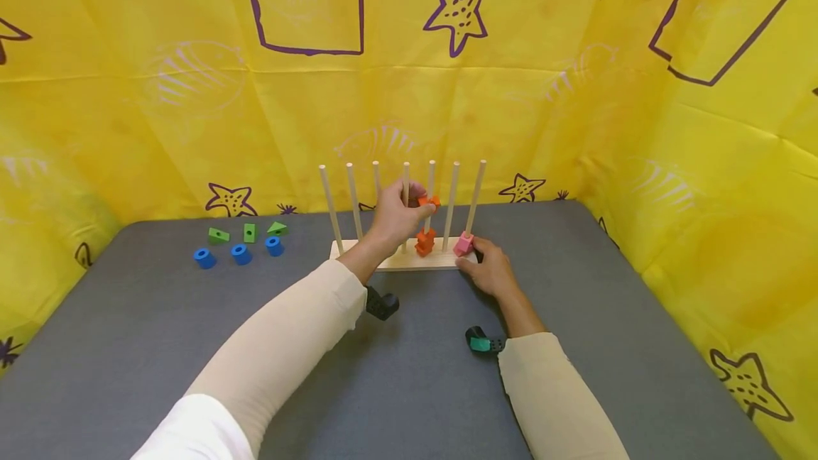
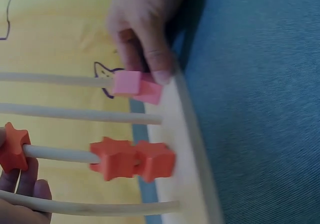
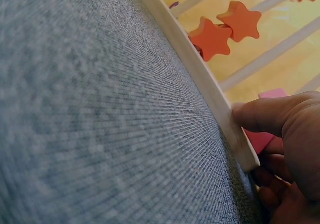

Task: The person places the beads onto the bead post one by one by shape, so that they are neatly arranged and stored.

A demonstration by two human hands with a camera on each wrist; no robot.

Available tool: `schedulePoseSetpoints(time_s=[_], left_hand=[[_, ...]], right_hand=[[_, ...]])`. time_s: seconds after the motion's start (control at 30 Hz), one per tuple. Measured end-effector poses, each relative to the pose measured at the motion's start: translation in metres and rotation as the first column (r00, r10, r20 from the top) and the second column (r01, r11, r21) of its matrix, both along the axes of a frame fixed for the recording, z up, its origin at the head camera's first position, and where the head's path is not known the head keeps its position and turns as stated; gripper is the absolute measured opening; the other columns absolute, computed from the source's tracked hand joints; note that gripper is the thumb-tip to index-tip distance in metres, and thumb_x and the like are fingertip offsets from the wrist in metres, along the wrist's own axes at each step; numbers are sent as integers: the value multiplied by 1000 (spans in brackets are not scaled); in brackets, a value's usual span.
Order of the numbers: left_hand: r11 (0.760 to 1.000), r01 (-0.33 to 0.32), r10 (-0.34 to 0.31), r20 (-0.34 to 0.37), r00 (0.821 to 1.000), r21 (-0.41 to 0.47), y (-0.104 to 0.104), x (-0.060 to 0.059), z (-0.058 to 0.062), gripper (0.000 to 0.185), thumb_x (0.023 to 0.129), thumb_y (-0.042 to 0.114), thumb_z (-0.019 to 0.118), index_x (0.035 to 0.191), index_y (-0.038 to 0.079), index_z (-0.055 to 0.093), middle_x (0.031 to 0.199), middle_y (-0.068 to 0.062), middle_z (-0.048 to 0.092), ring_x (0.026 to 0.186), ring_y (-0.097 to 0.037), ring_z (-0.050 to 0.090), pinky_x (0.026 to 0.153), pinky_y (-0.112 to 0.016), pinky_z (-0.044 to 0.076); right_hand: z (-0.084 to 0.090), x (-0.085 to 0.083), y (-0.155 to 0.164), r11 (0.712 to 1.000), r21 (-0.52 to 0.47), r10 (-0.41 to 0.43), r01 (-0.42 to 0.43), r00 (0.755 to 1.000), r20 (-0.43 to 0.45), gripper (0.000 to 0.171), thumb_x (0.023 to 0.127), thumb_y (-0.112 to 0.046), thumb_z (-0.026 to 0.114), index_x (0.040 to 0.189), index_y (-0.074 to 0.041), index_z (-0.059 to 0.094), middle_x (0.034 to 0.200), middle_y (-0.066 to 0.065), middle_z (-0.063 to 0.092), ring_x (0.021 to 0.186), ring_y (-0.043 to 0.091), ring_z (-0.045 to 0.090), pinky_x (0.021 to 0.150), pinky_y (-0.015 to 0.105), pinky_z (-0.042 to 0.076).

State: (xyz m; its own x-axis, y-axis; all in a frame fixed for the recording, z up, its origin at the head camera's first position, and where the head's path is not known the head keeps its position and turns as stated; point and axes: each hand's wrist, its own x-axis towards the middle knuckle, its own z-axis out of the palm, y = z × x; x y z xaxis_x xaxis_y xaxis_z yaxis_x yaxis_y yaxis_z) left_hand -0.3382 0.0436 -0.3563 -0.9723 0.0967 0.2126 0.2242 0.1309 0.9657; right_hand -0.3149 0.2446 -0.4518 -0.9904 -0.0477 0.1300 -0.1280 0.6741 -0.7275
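Left hand (image 1: 395,218) pinched a threaded star (image 2: 15,151), best held level on the peg (image 2: 62,153); right hand (image 1: 491,268) gripped the base (image 1: 409,262), presumably steadying it.

Stars (image 1: 424,242) on peg rack (image 1: 409,263), cylinders (image 1: 241,258) leftward

Head view: left hand (image 1: 391,222) covers part of upper orange star (image 1: 434,201) and third peg from left (image 1: 375,171) lower down; left forearm (image 1: 359,263) blocks some of wooden base (image 1: 415,263). Left wrist: left hand, peg tops cut by left edge; right hand (image 2: 145,24) blurry, cropped at top. Right wrist: right hand runs off-edge, its thumb partly hiding pink blocks (image 3: 260,140).
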Motion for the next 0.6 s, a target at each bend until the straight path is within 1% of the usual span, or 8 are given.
schedulePoseSetpoints(time_s=[0.1,0.2,0.33,0.4,0.5,0.6], left_hand=[[1000,-10,10,8,1000,-7,0,1,-11,25,82,-1,75,100,-1,58,98,-14,59,87,-24,57,76,-32,51],[999,-21,22,19,1000,-27,-1,1,-18,24,83,-1,74,100,-2,57,100,-17,60,88,-25,58,79,-33,51],[997,-25,28,35,999,-66,0,1,-23,24,84,0,73,101,0,57,100,-14,60,90,-25,60,79,-33,52],[996,-22,25,30,999,-85,1,1,-24,24,84,1,73,103,1,57,100,-11,60,91,-25,61,80,-33,52],[995,-12,13,15,1000,-103,0,0,-29,27,84,0,73,107,0,58,103,-11,60,93,-25,61,81,-34,52],[991,-16,18,20,1000,-135,-4,1,-35,29,84,0,73,110,-1,58,107,-14,61,94,-25,61,84,-35,51]], right_hand=[[1,0,-1,1000,4,2,-3,1000,0,52,86,-16,69,132,4,55,134,25,50,124,42,44,105,54,30],[2,0,-2,1000,3,12,-12,1000,-4,52,86,-15,69,132,5,55,134,25,50,124,42,44,105,53,31],[3,-1,-1,1000,1,10,-10,1000,-5,51,86,-15,69,131,5,55,134,26,50,125,42,44,105,53,31],[3,-1,0,1000,2,4,-4,1000,-6,51,86,-15,69,131,5,55,134,26,50,125,42,44,105,53,30],[2,-1,1,1000,5,-5,5,1000,-7,51,86,-16,69,131,5,55,134,25,50,125,42,44,105,54,30],[-1,0,-1,1000,21,8,-8,1000,-8,50,87,-16,68,130,4,56,134,25,50,124,42,44,104,54,31]])
